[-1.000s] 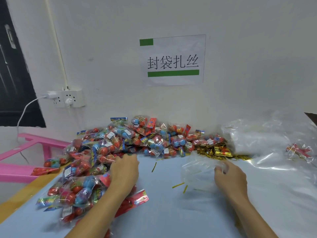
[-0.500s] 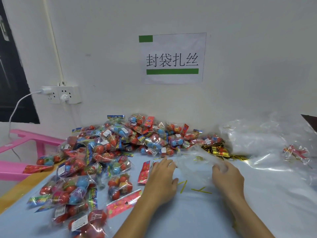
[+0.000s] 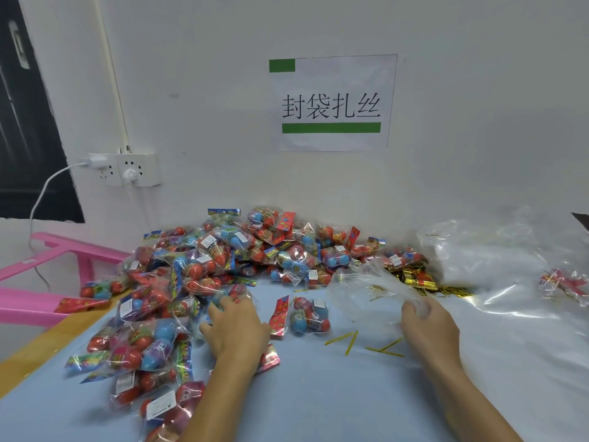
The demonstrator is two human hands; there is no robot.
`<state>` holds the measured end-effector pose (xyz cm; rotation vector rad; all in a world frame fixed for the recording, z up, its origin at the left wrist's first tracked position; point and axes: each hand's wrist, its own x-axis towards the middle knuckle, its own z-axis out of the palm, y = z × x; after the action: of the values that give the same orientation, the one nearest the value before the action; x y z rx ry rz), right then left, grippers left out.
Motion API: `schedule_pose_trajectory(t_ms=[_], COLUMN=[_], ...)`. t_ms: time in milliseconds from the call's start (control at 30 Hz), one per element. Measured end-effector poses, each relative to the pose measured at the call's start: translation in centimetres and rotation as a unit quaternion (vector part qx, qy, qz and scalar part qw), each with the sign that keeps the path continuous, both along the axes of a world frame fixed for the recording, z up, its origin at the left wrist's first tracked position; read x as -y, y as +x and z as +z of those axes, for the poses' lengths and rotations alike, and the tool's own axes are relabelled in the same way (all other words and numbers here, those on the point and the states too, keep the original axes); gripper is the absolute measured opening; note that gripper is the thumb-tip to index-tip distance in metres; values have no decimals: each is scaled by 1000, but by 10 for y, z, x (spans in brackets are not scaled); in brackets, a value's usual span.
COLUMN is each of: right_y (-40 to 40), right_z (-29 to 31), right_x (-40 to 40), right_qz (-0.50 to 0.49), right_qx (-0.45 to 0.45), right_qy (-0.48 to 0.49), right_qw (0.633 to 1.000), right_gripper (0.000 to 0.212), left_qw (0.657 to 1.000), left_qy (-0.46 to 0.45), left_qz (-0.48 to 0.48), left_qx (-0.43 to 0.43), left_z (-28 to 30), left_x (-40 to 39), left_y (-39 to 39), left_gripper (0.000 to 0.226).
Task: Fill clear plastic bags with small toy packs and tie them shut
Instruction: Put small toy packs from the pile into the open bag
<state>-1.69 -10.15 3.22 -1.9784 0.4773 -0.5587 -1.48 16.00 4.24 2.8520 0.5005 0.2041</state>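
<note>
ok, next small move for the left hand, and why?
Probably close the left hand on a toy pack and carry it to the bag: the right hand holds the bag, which looks empty, and the left rests at the pile's edge.

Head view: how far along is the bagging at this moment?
Early in this bag. Done: one tied bag seems to lie far right. In hand: the right hand holds an empty clear bag; the left hand reaches into the toy packs. Left: filling, then tying with loose ties.
</note>
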Motion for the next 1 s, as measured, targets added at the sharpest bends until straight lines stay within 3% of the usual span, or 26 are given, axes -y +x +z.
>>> schedule_pose_trajectory(t_ms=[233,367,500,567,700,867,1000], right_y=[0,0,1,1,0,1,1], right_z=[1,1,1,2,2,0,0], right_x=[0,0,0,1,1,3,4], right_qz=[5,6,1,-1,-1,0,-4], right_qx=[-4,-6,-1,2,7,9,8], right_qy=[5,11,10,16,32,40,44], right_qw=[1000,1000,1000,1000,999,999,999], right_gripper=[33,31,27,25,21,17,19], left_qw=[1000,997,983,955,862,781,678], left_qy=[16,-2,-91,-221,-439,-547,-670], left_qz=[2,-7,-40,-63,-61,-33,-36], left_qx=[16,72,153,189,248,301,300], left_z=[-1,-2,-4,0,11,18,23], left_x=[7,7,4,2,-5,-11,-15], left_y=[2,3,10,13,16,13,15], left_gripper=[38,30,37,38,55,82,73])
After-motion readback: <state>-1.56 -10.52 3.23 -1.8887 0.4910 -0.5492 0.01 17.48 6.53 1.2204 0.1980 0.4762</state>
